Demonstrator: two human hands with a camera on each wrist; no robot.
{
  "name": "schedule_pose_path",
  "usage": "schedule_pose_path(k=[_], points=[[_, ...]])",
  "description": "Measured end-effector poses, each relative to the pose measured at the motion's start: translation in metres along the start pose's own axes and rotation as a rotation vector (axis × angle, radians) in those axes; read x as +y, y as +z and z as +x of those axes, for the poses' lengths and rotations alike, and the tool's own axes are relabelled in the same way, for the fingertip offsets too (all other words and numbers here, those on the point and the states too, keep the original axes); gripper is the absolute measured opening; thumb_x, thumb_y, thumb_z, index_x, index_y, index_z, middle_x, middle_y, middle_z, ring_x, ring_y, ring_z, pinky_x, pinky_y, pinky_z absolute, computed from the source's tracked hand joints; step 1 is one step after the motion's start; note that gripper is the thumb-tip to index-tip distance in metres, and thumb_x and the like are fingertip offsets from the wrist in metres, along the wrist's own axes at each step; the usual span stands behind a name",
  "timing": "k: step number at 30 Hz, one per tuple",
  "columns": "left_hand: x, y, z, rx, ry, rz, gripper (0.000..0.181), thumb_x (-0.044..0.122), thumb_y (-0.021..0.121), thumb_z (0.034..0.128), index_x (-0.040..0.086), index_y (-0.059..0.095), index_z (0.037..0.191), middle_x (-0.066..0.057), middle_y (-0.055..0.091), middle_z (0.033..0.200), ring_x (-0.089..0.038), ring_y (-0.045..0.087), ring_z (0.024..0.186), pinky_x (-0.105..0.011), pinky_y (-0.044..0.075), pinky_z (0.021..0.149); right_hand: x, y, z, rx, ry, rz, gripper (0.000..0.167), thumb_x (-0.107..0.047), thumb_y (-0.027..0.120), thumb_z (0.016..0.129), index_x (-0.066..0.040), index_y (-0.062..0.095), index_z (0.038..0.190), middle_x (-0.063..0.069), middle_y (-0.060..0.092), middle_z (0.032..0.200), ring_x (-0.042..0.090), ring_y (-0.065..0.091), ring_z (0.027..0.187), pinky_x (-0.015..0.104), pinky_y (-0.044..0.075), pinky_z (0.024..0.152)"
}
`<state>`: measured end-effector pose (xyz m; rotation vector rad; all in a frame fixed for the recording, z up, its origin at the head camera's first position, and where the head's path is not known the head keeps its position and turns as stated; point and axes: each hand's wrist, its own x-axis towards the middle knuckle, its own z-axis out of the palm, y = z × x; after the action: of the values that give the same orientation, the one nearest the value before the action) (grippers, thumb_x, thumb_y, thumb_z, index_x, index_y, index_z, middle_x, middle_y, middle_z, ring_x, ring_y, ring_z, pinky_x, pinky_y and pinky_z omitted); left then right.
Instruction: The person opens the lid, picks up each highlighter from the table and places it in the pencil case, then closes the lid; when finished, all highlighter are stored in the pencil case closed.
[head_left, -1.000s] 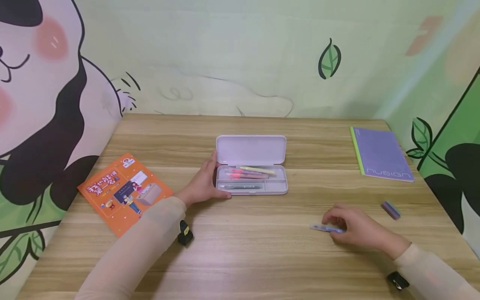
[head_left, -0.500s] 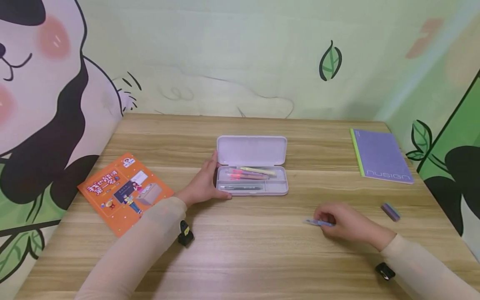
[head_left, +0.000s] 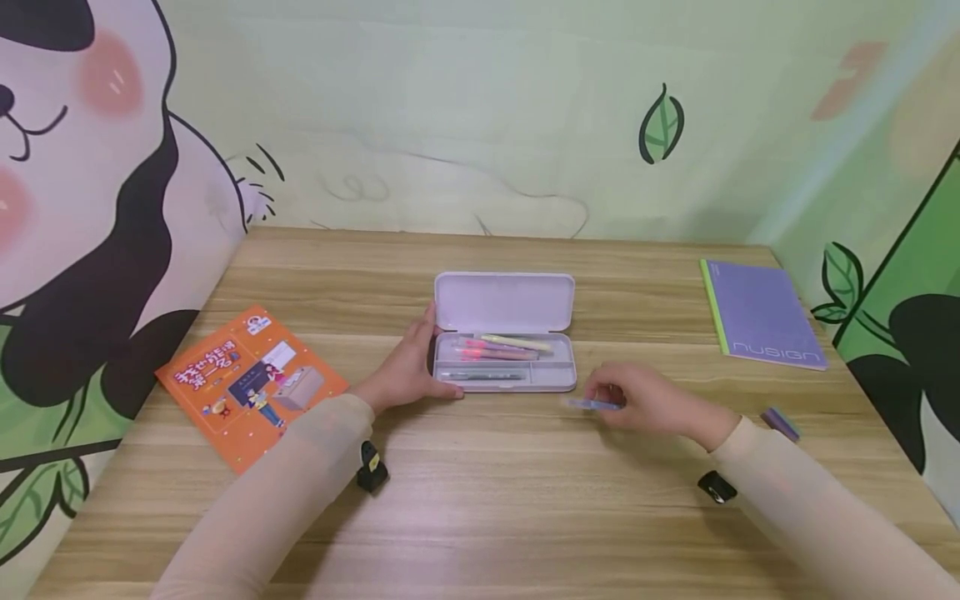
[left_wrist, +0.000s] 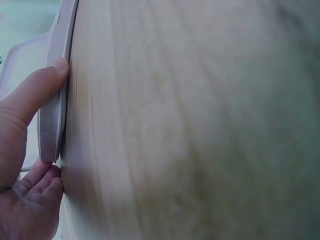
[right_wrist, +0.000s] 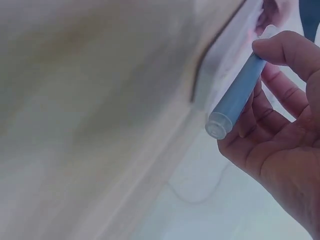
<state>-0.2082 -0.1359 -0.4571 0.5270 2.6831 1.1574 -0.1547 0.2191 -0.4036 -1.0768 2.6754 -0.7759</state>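
Note:
A white pencil case (head_left: 552,374) lies with its lid (head_left: 504,302) raised, near the middle of the table. My left hand (head_left: 405,365) grips its left end; in the left wrist view the thumb (left_wrist: 42,87) presses the front wall and the other fingers bend round the end. Inside the case, pink and yellow pens (head_left: 498,353) lie in the back compartment and a grey pen (head_left: 486,375) in the front one. My right hand (head_left: 652,402) pinches a blue pen (right_wrist: 242,87) between thumb and fingers, just right of the case, its clear end toward the wrist camera.
An orange booklet (head_left: 232,367) lies at the left, partly under the left forearm. A purple notebook (head_left: 765,312) is at the back right. Close to the right sleeve sits a small dark purple block (head_left: 781,423). The painted wall stands behind the table.
My right hand has carried the blue pen left and farther back across the table, up near the pencil case's right end. My left hand has stayed on the case.

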Motion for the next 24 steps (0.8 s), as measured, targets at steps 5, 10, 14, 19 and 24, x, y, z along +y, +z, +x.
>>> schedule_pose_path(k=[5, 10, 14, 19, 24], points=[[-0.001, 0.000, 0.000, -0.002, -0.003, 0.001, 0.142, 0.034, 0.093, 0.0603, 0.011, -0.010, 0.155, -0.019, 0.033, 0.141, -0.030, 0.038, 0.127, -0.044, 0.025, 0.117, -0.012, -0.008, 0.024, 0.001, -0.012, -0.011, 0.018, -0.001, 0.071, 0.079, -0.011, 0.066, 0.092, -0.003, 0.055, 0.074, 0.014, 0.050, 0.069, 0.022, 0.043, 0.062], [-0.001, 0.001, 0.001, -0.004, -0.004, -0.005, 0.141, 0.033, 0.093, 0.0607, 0.011, -0.010, 0.155, -0.020, 0.032, 0.142, -0.031, 0.038, 0.128, -0.044, 0.025, 0.117, -0.021, -0.013, 0.049, 0.010, -0.059, -0.030, 0.017, 0.001, 0.070, 0.078, -0.008, 0.066, 0.093, -0.001, 0.056, 0.075, 0.015, 0.051, 0.070, 0.023, 0.044, 0.063], [0.001, 0.000, 0.000, -0.005, -0.005, -0.006, 0.141, 0.032, 0.093, 0.0605, 0.009, -0.010, 0.155, -0.021, 0.032, 0.143, -0.031, 0.039, 0.128, -0.045, 0.024, 0.117, -0.031, -0.017, 0.070, -0.011, -0.060, -0.022, 0.016, -0.001, 0.068, 0.080, -0.008, 0.066, 0.093, 0.000, 0.056, 0.075, 0.019, 0.052, 0.071, 0.025, 0.044, 0.064], [0.001, 0.000, 0.000, -0.003, -0.005, -0.003, 0.141, 0.032, 0.093, 0.0604, 0.009, -0.010, 0.155, -0.020, 0.033, 0.143, -0.031, 0.039, 0.128, -0.044, 0.025, 0.117, -0.041, -0.017, 0.094, -0.039, -0.072, -0.020, 0.015, -0.002, 0.067, 0.082, -0.008, 0.066, 0.095, 0.002, 0.057, 0.077, 0.021, 0.053, 0.074, 0.027, 0.044, 0.066], [0.001, 0.000, 0.001, -0.006, -0.005, -0.008, 0.141, 0.032, 0.092, 0.0612, 0.011, -0.011, 0.155, -0.019, 0.032, 0.144, -0.030, 0.039, 0.128, -0.044, 0.025, 0.117, -0.047, -0.011, 0.117, -0.045, -0.101, -0.044, 0.013, -0.003, 0.067, 0.081, -0.008, 0.067, 0.093, 0.004, 0.058, 0.076, 0.020, 0.052, 0.073, 0.027, 0.043, 0.067]])
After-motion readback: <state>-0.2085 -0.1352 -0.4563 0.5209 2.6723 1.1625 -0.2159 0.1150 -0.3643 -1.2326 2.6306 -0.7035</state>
